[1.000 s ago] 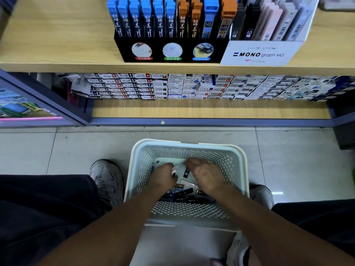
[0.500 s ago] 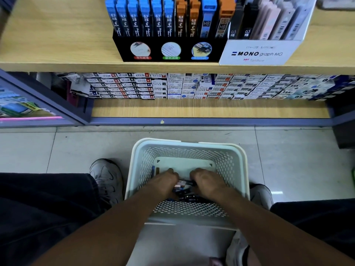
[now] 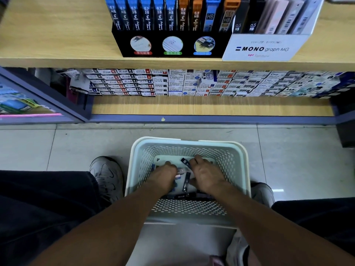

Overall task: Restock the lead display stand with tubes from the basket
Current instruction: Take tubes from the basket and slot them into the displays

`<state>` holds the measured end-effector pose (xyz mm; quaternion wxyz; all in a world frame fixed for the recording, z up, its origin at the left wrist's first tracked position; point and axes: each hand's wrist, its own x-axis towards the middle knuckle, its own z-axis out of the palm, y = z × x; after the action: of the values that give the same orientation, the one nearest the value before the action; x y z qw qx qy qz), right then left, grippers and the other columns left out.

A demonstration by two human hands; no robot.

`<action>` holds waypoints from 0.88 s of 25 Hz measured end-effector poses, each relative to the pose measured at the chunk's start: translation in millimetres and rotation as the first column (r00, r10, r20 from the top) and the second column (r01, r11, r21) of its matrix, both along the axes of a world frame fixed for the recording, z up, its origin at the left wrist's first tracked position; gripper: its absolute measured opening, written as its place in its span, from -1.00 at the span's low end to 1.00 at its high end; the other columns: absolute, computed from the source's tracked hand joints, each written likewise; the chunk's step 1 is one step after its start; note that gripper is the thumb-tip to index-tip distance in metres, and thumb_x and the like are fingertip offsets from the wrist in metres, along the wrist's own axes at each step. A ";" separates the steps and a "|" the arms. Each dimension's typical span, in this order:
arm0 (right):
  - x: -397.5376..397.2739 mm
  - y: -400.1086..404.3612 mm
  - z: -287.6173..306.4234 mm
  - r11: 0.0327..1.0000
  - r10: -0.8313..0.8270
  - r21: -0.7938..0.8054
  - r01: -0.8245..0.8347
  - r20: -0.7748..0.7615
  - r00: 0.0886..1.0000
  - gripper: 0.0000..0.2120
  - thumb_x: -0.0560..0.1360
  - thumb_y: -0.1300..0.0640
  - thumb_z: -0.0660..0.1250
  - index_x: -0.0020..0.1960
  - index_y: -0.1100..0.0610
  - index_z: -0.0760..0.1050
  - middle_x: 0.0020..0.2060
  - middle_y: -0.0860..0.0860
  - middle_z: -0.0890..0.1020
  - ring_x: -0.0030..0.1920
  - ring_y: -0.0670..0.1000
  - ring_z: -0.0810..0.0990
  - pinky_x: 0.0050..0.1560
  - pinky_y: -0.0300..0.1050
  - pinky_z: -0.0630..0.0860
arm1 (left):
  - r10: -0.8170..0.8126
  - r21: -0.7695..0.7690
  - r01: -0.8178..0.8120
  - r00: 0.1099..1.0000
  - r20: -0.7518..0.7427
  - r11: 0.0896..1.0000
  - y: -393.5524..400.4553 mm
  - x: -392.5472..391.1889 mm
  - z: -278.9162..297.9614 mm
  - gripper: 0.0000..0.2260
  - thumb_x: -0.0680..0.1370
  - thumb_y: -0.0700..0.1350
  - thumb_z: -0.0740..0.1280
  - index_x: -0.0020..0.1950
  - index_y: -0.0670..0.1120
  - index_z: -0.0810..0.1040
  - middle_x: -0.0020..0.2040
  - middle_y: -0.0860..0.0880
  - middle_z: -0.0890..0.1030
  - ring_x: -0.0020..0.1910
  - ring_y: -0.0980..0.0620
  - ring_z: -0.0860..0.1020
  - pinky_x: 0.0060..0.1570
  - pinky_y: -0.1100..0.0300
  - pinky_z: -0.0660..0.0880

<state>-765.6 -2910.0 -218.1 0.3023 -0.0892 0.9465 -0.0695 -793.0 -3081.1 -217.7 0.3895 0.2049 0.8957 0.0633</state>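
Both hands reached farther into the floor-set basket, grip on tubes unclear.

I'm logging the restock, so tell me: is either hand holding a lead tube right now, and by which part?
It cannot be told. Both the left hand and right hand are down among the tubes in the basket, with their fingers hidden.

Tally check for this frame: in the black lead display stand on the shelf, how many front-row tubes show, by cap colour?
Blue-capped tubes: 7
Orange-capped tubes: 3
Total: 10 in the front row of the black display stand. The top edge of the frame cuts off any rows behind.
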 end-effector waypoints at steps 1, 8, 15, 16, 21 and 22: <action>3.4 -4.4 -1.4 1.000 0.008 0.007 -0.008 -0.002 1.000 -0.33 0.41 -0.04 0.50 0.39 0.12 0.30 0.33 0.12 0.35 0.22 0.15 0.51 0.07 0.04 0.53 | 0.007 0.003 -0.007 1.000 0.009 1.000 1.4 2.3 0.6 -0.57 0.50 -0.12 0.47 0.32 -0.19 0.48 0.27 -0.21 0.47 0.17 -0.20 0.57 0.17 0.04 0.48; 11.3 -31.8 -15.8 0.990 -0.141 0.012 0.141 -0.032 0.989 -0.26 0.34 -0.13 0.54 0.36 0.09 0.27 0.31 0.13 0.30 0.17 0.15 0.51 -0.04 0.04 0.58 | -0.051 -0.051 0.053 0.998 0.038 0.997 8.0 8.5 3.8 -0.37 0.47 -0.09 0.51 0.44 -0.22 0.33 0.29 -0.23 0.39 0.15 -0.21 0.58 0.10 0.05 0.51; 5.8 -11.4 -8.4 0.977 -0.212 0.018 0.213 -0.040 0.976 -0.36 0.46 -0.17 0.44 0.37 0.12 0.31 0.32 0.10 0.38 0.18 0.13 0.52 0.03 0.01 0.56 | -0.063 -0.112 0.061 0.998 -0.019 0.992 -0.7 7.6 1.0 -0.42 0.44 -0.26 0.48 0.41 -0.26 0.34 0.29 -0.23 0.40 0.12 -0.23 0.59 0.10 0.01 0.54; 7.5 -12.8 -7.5 0.973 -0.228 0.027 0.229 -0.036 0.973 -0.35 0.46 -0.18 0.43 0.39 0.13 0.30 0.32 0.12 0.37 0.19 0.14 0.52 0.03 0.02 0.57 | -0.040 -0.108 0.038 0.999 -0.017 0.993 -1.0 7.9 0.7 -0.41 0.44 -0.23 0.48 0.40 -0.26 0.33 0.29 -0.23 0.40 0.12 -0.22 0.59 0.09 0.02 0.54; 10.2 -19.1 -3.6 0.993 -0.106 0.050 0.106 -0.004 0.994 -0.24 0.37 -0.08 0.54 0.40 0.09 0.23 0.29 0.09 0.31 0.19 0.13 0.47 -0.07 0.02 0.58 | 0.028 -0.112 -0.028 1.000 -0.003 0.993 2.5 7.7 1.3 -0.42 0.48 -0.10 0.48 0.40 -0.23 0.32 0.30 -0.22 0.39 0.13 -0.20 0.58 0.07 0.05 0.53; 9.0 -19.9 -2.3 0.997 -0.062 0.054 0.063 -0.016 0.998 -0.29 0.38 -0.01 0.54 0.39 0.09 0.25 0.28 0.09 0.33 0.19 0.13 0.47 -0.08 0.02 0.58 | 0.011 -0.121 -0.012 1.000 -0.010 0.993 4.0 7.5 2.0 -0.46 0.49 -0.11 0.47 0.38 -0.22 0.36 0.28 -0.21 0.41 0.13 -0.19 0.59 0.08 0.05 0.53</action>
<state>-756.6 -2929.9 -220.4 0.2957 -0.0518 0.9524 -0.0522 -785.5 -3077.1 -215.7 0.3968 0.1761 0.9008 0.0103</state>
